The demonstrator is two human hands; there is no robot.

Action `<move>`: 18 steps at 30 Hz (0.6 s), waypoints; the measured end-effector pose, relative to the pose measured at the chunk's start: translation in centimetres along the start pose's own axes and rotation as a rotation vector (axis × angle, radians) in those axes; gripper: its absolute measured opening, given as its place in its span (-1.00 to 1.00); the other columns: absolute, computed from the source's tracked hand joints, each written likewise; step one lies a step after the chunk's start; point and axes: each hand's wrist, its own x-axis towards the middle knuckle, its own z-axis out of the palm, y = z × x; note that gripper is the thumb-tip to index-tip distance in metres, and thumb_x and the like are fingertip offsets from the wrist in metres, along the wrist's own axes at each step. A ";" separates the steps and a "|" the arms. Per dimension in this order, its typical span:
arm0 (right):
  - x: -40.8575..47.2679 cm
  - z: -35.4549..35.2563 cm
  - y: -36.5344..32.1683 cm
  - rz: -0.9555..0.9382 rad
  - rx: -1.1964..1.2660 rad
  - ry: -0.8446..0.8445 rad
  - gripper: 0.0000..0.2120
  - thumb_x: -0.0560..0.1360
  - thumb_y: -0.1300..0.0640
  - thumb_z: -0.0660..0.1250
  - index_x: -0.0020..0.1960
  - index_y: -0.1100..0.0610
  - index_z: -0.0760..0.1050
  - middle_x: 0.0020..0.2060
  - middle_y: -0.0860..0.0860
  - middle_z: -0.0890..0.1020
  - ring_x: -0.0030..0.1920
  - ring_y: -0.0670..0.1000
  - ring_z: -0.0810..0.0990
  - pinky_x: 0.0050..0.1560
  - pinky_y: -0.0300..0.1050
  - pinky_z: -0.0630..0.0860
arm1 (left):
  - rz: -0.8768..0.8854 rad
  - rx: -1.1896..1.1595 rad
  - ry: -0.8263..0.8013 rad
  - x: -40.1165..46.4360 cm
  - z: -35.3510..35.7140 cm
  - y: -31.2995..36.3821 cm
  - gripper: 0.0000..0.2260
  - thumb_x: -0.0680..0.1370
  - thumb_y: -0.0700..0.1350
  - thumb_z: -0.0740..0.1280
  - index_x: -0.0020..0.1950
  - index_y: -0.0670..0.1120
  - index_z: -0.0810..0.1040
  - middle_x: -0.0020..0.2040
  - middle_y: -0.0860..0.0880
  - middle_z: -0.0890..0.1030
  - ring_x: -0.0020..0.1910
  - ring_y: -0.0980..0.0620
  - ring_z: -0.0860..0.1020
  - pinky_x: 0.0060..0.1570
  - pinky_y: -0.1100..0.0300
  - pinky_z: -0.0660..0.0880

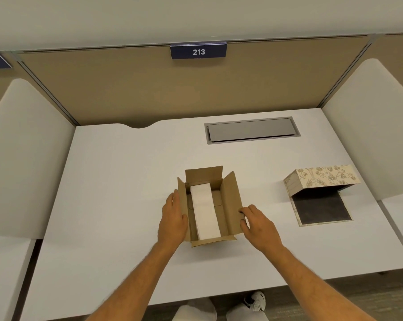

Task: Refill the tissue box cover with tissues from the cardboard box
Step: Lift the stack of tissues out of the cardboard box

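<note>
A brown cardboard box [230, 200] stands on the white desk with its flaps spread open. Inside it lies a white stack of tissues [205, 212], running front to back. My left hand [172, 218] rests flat against the box's left flap, fingers straight. My right hand [258, 222] touches the right flap with its fingertips curled onto the flap's edge. The floral tissue box cover [320, 179] lies on its side at the right, its dark bottom flap [320, 208] folded open onto the desk.
A grey cable hatch [251, 130] is set into the white desk [117, 193] at the back. Beige partitions with a sign reading 213 [198, 51] enclose the desk. White side panels [26, 158] stand at both sides. My shoe shows below the front edge.
</note>
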 end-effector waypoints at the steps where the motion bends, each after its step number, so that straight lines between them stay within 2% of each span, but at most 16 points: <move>1: 0.1 -0.1 -0.3 -0.028 -0.022 0.030 -0.77 0.56 0.19 0.30 0.20 0.13 0.53 0.07 0.03 0.58 -0.03 0.04 0.57 -0.25 -0.05 0.62 | 0.083 0.084 0.009 0.1 -0.1 0.3 -0.29 0.58 -0.34 0.25 0.63 -0.10 -0.05 0.63 -0.13 0.04 0.60 -0.16 0.04 0.39 0.04 0.38; 3: 0.3 -0.3 -1.0 -0.116 -0.069 0.090 -0.80 0.50 0.25 0.36 0.12 0.16 0.57 0.08 0.08 0.59 0.00 0.08 0.56 -0.21 -0.06 0.61 | 0.262 0.267 -0.023 0.5 0.0 0.9 -0.23 0.53 -0.41 0.28 0.63 -0.12 -0.05 0.64 -0.16 -0.04 0.61 -0.18 -0.10 0.44 0.01 0.35; 5: 0.6 -0.5 -1.9 -0.223 -0.101 0.130 -0.82 0.47 0.28 0.38 0.08 0.17 0.59 0.08 0.10 0.61 0.05 0.11 0.57 -0.09 -0.07 0.61 | 0.397 0.407 -0.094 0.8 0.5 1.5 -0.19 0.50 -0.42 0.31 0.63 -0.12 -0.04 0.64 -0.15 -0.03 0.61 -0.16 -0.10 0.50 0.03 0.25; 8: 1.1 -0.6 -3.6 -0.324 -0.054 0.124 -0.83 0.50 0.28 0.36 0.09 0.18 0.59 0.02 0.09 0.63 0.04 0.10 0.57 -0.03 -0.09 0.60 | 0.459 0.403 -0.159 1.3 1.6 2.4 -0.28 0.54 -0.40 0.30 0.62 -0.09 0.07 0.59 -0.11 0.21 0.56 -0.10 0.19 0.39 0.16 0.34; 10: 1.5 -0.5 -4.8 -0.314 0.032 0.098 -0.82 0.54 0.27 0.33 0.13 0.18 0.59 0.02 0.08 0.63 0.04 0.07 0.57 -0.03 -0.12 0.59 | 0.376 0.280 -0.182 1.6 2.4 3.1 -0.39 0.60 -0.31 0.26 0.60 -0.08 0.13 0.54 -0.09 0.31 0.48 -0.06 0.32 0.37 0.14 0.36; 14: 2.9 0.8 -6.7 -0.134 0.187 0.056 -0.77 0.60 0.21 0.24 0.21 0.17 0.56 0.08 0.06 0.63 0.04 0.02 0.58 0.00 -0.19 0.51 | 0.028 -0.101 -0.186 2.3 3.8 4.3 -0.49 0.64 -0.13 0.25 0.58 -0.07 0.21 0.55 -0.06 0.31 0.50 -0.07 0.31 0.42 0.10 0.29; 18: 4.8 2.9 -7.6 0.093 0.280 -0.082 -0.69 0.60 0.16 0.26 0.33 0.16 0.48 0.19 0.10 0.61 0.13 0.06 0.60 0.09 -0.16 0.52 | -0.248 -0.401 -0.150 3.8 5.3 4.4 -0.48 0.60 -0.17 0.28 0.55 -0.11 0.24 0.49 -0.12 0.37 0.45 -0.13 0.38 0.37 0.04 0.38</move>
